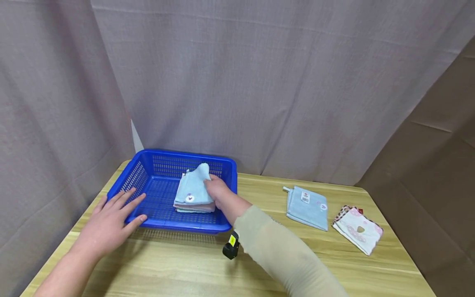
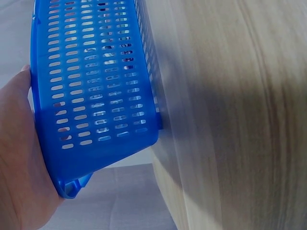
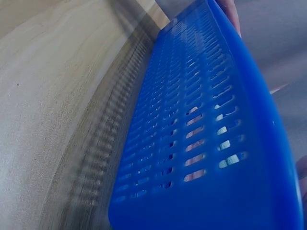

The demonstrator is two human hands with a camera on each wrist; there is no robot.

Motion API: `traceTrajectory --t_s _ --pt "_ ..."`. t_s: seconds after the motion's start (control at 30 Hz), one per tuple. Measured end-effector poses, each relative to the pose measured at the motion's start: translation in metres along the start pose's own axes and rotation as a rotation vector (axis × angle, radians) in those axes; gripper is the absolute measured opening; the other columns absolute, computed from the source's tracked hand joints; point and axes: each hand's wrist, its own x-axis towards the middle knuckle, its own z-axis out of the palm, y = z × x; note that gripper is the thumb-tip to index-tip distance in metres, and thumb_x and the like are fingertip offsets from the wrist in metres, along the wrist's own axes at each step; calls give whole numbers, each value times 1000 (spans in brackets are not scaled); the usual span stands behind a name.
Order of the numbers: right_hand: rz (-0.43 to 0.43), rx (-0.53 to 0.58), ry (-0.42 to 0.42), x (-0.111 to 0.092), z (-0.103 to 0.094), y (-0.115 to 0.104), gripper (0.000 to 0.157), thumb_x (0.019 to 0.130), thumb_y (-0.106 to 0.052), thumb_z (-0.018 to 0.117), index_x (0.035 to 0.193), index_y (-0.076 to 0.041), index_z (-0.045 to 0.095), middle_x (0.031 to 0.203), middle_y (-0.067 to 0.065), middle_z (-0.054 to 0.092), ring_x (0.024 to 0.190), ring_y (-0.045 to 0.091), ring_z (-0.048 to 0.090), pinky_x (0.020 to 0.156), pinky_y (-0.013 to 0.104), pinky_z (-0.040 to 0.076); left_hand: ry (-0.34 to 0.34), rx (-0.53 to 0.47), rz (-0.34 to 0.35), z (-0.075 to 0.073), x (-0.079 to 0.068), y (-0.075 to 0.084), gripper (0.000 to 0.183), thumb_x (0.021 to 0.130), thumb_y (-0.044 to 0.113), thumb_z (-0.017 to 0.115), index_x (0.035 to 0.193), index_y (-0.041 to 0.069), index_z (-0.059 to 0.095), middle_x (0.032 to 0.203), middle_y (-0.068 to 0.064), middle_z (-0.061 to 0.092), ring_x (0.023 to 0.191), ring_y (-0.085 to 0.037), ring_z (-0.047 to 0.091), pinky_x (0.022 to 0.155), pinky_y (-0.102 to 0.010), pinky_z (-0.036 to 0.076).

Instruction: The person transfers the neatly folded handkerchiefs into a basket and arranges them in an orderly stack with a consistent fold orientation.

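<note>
Blue basket (image 1: 178, 225): on the left part of the wood-grain surface (image 1: 178, 268), slotted walls, in front of the grey curtain (image 1: 230, 82).
Light blue cloth (image 1: 192, 187): inside the basket, in its right half, on top of a folded stack (image 1: 198, 208) with pinkish and pale edges; its far right corner is raised, and a round white sticker (image 1: 190, 199) sits near its front edge.
Right hand (image 1: 219, 191): over the basket's right side, grip pinching the light blue cloth at its right edge.
Left hand (image 1: 113, 218): at the basket's near left corner, grip spread, fingers lying across the rim.
Right of basket: 2 folded cloths on the surface, a blue labelled cloth (image 1: 307, 209) and, just beside it, a white patterned cloth (image 1: 358, 231).
Below right forearm: a black object (image 1: 231, 248) with 1 yellow patch.
</note>
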Motion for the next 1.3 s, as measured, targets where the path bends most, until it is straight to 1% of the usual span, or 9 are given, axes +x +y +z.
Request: traceTrajectory --t_s 0.27,0.4,0.5,0.67,0.8,0.9,1.0,1.07,1.3 --pt "-5 -23 7 -1 -1 -1 44 105 -16 40 146 -2 42 122 20 61 107 32 62 91 44 54 7 -1 3 0 1 0 63 98 56 53 147 18 49 153 -19 40 138 -49 34 111 -70 12" --pt "-6 -60 31 -1 0 -2 49 105 -19 41 150 0 36 129 21 56 112 32 59 94 46 52 17 -7 9 0 0 0 61 98 54 54 147 17 50 152 -20 41 137 -49 35 111 -70 12" --pt "-4 -74 45 -1 1 -2 53 105 -21 42 152 -1 32 139 22 50 120 33 54 100 47 47 17 -9 10 -1 0 0 61 98 53 55 147 17 50 152 -20 41 137 -49 35 111 -70 12" --pt "3 -67 58 1 2 -3 57 105 -24 42 155 -4 27 153 20 37 136 33 42 111 50 37 13 -7 8 -1 0 1 61 97 52 56 147 18 49 153 -19 41 137 -49 35 112 -70 12" --pt "-15 -65 78 1 1 -3 61 104 -25 44 157 -4 23 160 19 27 144 33 30 117 49 27 8 -7 7 -1 0 1 61 97 52 56 147 18 49 153 -19 40 137 -49 35 112 -70 12" --pt "-48 -109 108 1 1 -4 64 102 -27 47 157 -5 22 161 19 23 147 34 23 119 49 21 9 -8 6 -1 0 1 61 97 52 56 147 17 50 152 -19 40 137 -49 35 111 -70 13" --pt "-60 -150 134 -3 0 -6 65 101 -29 48 157 -6 23 162 18 21 149 34 18 121 48 16 11 -9 6 -1 0 1 61 97 52 56 147 17 50 152 -20 41 137 -49 35 111 -70 13" --pt "-62 -160 146 -6 -1 -8 65 101 -28 50 157 -6 25 162 17 21 150 33 18 121 47 16 14 -7 6 -1 0 1 61 97 51 57 147 17 50 152 -20 41 137 -49 35 111 -70 13" --pt "-113 -234 187 -10 -1 -9 68 93 -23 57 154 -3 32 158 20 30 146 34 28 118 44 26 7 -2 2 -2 0 1 62 97 54 55 147 17 50 153 -19 40 138 -49 34 112 -69 12"
